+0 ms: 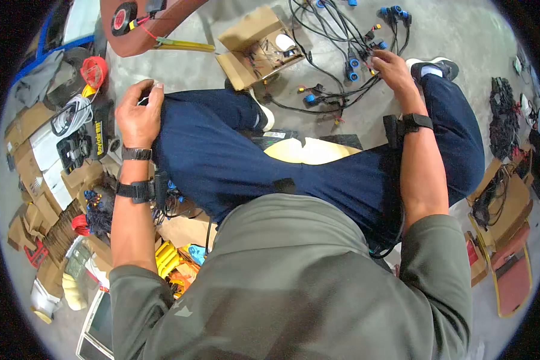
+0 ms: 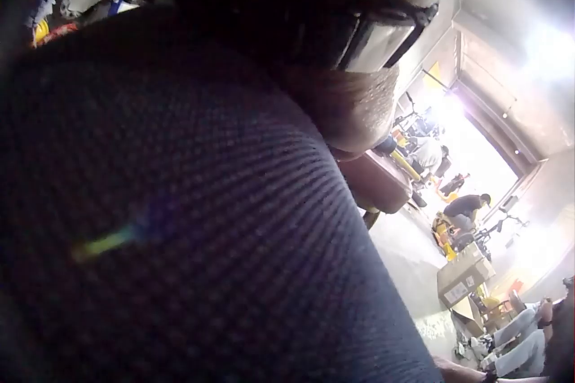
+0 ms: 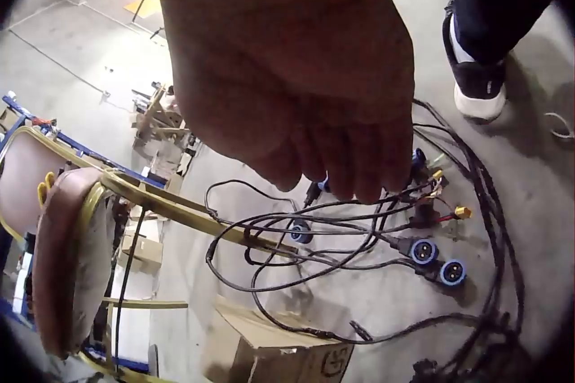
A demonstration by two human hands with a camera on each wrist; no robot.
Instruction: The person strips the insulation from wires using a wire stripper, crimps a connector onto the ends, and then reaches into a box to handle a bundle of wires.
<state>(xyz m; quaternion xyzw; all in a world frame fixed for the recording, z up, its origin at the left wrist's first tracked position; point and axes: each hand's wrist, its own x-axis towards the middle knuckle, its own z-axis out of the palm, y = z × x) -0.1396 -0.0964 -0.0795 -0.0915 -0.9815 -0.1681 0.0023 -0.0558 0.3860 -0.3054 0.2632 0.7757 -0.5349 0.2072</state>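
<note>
A tangle of black cables (image 1: 342,36) with blue round connectors (image 1: 353,76) and small yellow plugs lies on the concrete floor in front of the person. Over the right part of this bundle reaches the right hand (image 1: 396,73), its fingertips overlapping the cables in the head view. From the right wrist, the fingers (image 3: 364,163) look relaxed and hang downward above the cable loops (image 3: 269,257), nothing visibly gripped. The left hand (image 1: 139,114) rests on the left knee, loosely curled and holding nothing. Trouser cloth (image 2: 180,203) fills most of the left wrist view and hides that hand's fingers.
An open cardboard box (image 1: 237,39) with small parts and a white round item stands left of the cables. Beyond it is a padded chair seat (image 1: 156,30) bearing a black tape roll (image 1: 124,18). Cardboard and wire coils (image 1: 72,114) crowd the left side; the right shoe (image 1: 435,67) borders the cables.
</note>
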